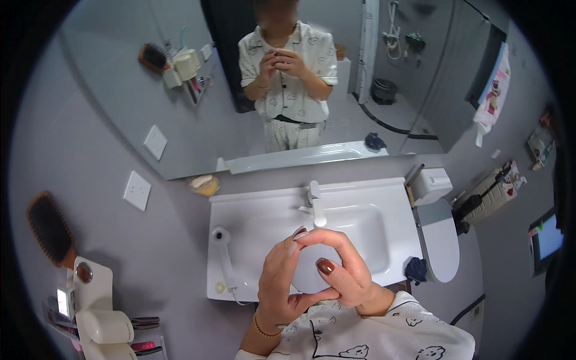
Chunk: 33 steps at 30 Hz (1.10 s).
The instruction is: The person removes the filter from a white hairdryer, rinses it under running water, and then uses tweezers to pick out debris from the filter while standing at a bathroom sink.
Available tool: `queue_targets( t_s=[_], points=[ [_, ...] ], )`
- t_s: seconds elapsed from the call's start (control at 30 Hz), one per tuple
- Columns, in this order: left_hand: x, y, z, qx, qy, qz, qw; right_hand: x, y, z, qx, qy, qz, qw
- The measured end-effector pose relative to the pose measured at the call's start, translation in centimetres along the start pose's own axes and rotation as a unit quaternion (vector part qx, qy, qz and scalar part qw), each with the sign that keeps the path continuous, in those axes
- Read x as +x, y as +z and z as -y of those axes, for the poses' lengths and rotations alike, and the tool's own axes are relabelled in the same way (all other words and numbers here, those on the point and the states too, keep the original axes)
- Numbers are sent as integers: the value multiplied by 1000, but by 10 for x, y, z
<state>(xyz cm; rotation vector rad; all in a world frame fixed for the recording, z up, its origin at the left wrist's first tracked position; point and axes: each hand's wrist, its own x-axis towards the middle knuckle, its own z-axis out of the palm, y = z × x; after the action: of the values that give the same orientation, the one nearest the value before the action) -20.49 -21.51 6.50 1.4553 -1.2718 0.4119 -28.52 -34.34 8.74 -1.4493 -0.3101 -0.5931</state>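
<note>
My left hand, with a beaded bracelet at the wrist, is raised above the front of the white washbasin. My right hand meets it at the fingertips, so the two form a ring. Dark brown polish shows on the right thumbnail. Inside the ring lies a smooth pale rounded surface; whether it is a held thing or part of what lies below cannot be told. The mirror shows both hands together at chest height. A white hair dryer with a cord lies left on the basin top.
A white tap stands behind the hands. A yellow-filled container is at the back left corner. Dark cloth lies at the right edge, beside the toilet. On the left wall are a hairbrush, a holder and a switch plate.
</note>
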Motion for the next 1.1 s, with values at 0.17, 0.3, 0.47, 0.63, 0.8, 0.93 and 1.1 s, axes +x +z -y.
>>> queue_targets(
  t_s=[0.17,0.3,0.47,0.63,0.8,0.93,1.1],
  points=[
    [11,31,-11,-34,36,-12,999,-10,-21,29,-8,-3,-29,1000],
    [22,39,-11,-129,41,-2,991,-23,-23,53,97,88,-74,989],
    [27,39,-10,-176,63,14,982,-29,-19,59,142,47,-73,986],
    [32,28,-4,-168,112,15,979,-31,-17,54,34,-27,-24,999],
    [32,22,-5,-164,119,18,979,-41,-10,52,67,-15,-41,997],
    [37,20,-6,-147,118,33,982,-43,-9,55,109,-10,-57,992],
    [39,26,1,-184,103,9,977,-42,-4,61,186,39,-111,975]
  ],
)
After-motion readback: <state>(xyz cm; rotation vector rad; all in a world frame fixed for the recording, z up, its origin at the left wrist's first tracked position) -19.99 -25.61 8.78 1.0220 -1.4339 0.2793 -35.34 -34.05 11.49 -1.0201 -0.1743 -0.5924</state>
